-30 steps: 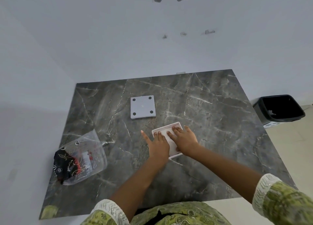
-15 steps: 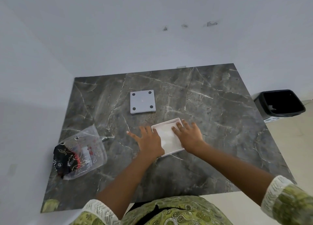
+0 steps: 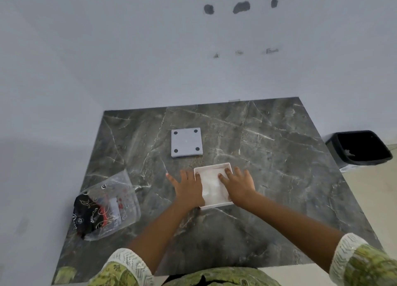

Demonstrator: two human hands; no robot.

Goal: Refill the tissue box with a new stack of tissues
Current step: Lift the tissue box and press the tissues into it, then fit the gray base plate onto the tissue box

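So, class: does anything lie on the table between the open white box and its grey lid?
Nothing visible does. Bare table separates the white box from the grey lid beyond it. Both hands, left hand and right hand, rest at the box; the plastic bag lies far left.

1. Light is soft, diffuse, slightly dim – bluish cast on the wall (image 3: pixel 129 49).
2. Shadows faint, no hard edges; mild sheen on the marble table (image 3: pixel 279 156).
3. Wide-angle bending at the frame edges.
4. Overall slightly soft – compression smear, fine detail lost.
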